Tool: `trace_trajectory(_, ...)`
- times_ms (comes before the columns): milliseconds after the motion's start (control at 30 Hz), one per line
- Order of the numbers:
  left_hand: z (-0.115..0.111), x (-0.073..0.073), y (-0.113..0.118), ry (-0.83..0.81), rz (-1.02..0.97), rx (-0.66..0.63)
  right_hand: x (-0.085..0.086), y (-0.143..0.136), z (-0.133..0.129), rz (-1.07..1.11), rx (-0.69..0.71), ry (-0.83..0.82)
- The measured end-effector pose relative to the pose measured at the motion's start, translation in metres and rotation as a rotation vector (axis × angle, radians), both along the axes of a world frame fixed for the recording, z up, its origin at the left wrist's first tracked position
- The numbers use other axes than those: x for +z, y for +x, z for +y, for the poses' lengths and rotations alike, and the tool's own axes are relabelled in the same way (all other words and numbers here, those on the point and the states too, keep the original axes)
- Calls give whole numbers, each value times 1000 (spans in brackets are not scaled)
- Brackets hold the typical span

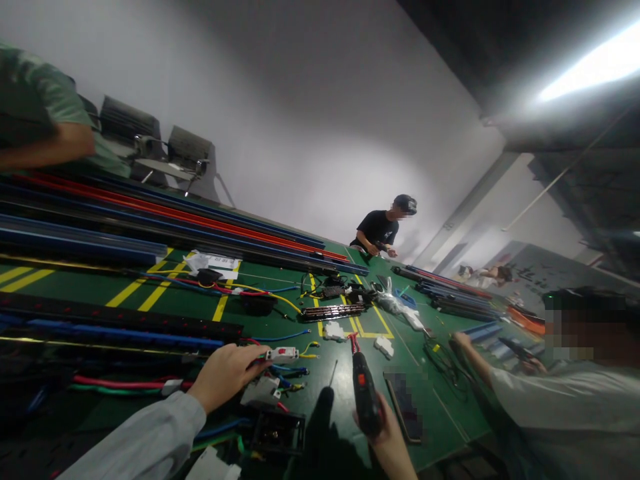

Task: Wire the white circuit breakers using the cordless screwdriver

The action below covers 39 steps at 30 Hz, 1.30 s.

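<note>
My left hand (227, 373) pinches a small white circuit breaker (283, 354) with a red part on it, above coloured wires at the end of a dark rail. In my right hand (389, 437) is a black power screwdriver (367, 397) with a red button, its tip pointing away from me. Red wire-like pieces (353, 341) show by that tip. Two white modules (384, 345) lie just beyond it. Between my hands rests a thin screwdriver (333, 373) with a dark handle, partly lost in shadow. Below my left hand sits a black square socket housing (277, 433).
A smartphone (404, 405) lies right of my right hand on the green table (435, 427). Long blue, black and red rails (200, 223) stretch across the left and back. A black terminal strip (334, 312) is ahead. Co-workers stand at the left, far side and right (575, 407).
</note>
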<state>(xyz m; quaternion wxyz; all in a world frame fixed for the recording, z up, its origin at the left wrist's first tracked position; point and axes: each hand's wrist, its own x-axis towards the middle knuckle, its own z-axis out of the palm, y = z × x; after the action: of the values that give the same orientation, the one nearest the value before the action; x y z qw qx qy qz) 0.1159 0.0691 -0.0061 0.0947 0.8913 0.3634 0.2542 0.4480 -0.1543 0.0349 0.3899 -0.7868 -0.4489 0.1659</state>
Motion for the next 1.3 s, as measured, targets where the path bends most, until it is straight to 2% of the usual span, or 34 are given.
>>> trace_trajectory(167, -1, 4, 0, -7, -23, -18, 26, -13, 3, 571, 72, 199)
trace_trajectory(267, -3, 8, 1, 2, 3, -14, 47, -26, 8, 712, 142, 311)
trace_trajectory(500, -4, 9, 0, 10, -23, -16, 86, -50, 18, 655, 223, 202)
trace_trajectory(667, -2, 6, -1, 3, -11, 12, 104, -64, 17, 642, 278, 125)
trace_trajectory(767, -4, 8, -2, 22, 8, -4, 117, -68, 16, 562, 341, 52)
trace_trajectory(900, -5, 11, -3, 30, 24, -8, 155, -77, 26, 391, 393, -126)
trace_trajectory(1000, -6, 11, -2, 36, 12, -8, 188, -90, 40, 329, 453, -266)
trace_trajectory(1067, -6, 10, -2, 42, -5, -11, 204, -98, 51, 304, 511, -334)
trace_trajectory(1167, -4, 7, 0, 43, -27, -16, 214, -104, 67, 200, 576, -431)
trace_trajectory(1300, -1, 3, 0, 25, -12, -33, 210, -108, 82, 64, 633, -507)
